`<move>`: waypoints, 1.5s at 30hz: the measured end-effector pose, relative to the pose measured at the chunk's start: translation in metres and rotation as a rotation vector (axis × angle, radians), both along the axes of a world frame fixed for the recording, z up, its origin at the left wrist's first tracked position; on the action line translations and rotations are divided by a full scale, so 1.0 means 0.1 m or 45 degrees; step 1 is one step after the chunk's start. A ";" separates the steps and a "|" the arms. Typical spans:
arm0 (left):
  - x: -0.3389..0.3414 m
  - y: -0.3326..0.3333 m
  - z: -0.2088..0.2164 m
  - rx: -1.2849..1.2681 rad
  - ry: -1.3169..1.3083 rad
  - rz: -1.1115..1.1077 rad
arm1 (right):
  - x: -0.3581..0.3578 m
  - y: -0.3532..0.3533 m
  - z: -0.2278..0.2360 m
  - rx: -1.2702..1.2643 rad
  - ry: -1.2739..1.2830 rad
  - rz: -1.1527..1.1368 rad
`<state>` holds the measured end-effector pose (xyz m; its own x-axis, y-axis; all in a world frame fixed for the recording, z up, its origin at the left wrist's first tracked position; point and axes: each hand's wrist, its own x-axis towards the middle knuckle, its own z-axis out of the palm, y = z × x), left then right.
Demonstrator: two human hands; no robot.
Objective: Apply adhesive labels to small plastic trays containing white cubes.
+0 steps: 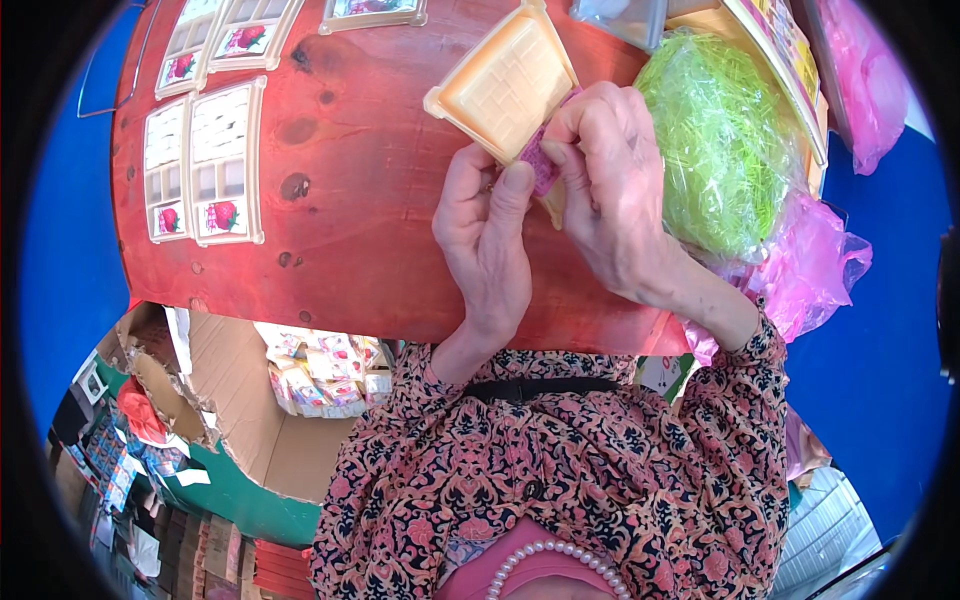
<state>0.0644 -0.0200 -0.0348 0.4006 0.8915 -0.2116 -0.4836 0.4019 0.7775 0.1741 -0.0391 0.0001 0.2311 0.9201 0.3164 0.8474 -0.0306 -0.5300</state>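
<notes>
Nearest, under the desk [350, 250], a cardboard box [228, 370] is holding lots of sm. packs [335, 372], poss. finished. Over the desk, fingers of L hand [490, 230] are clamping the cream tray [505, 90] by its lower corner; fingers of R hand [615, 190] are pinching purple stuff [540, 170] beside it, so this one's prob. unfinished. Farther L, four trays [228, 140] are sitting w/ strawberry cards [224, 216], some slots looking unfilled.

Packing workshop, red worktable [370, 210], filled carton [235, 385]
</notes>
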 end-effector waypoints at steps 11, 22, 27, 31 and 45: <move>0.00 -0.02 0.04 0.032 0.071 0.049 | 0.03 0.01 -0.01 0.235 0.216 -0.057; -0.02 -0.03 -0.01 0.071 0.095 0.077 | -0.04 0.07 -0.15 0.190 -0.009 -0.028; -0.02 -0.02 0.01 0.043 0.072 0.063 | -0.04 0.03 -0.14 0.173 -0.022 0.020; -0.02 0.02 0.01 -0.088 -0.042 0.042 | -0.01 -0.05 -0.08 0.182 0.080 -0.001; 0.02 0.03 0.04 -0.121 -0.245 0.026 | 0.01 -0.21 0.04 0.148 -0.173 -0.098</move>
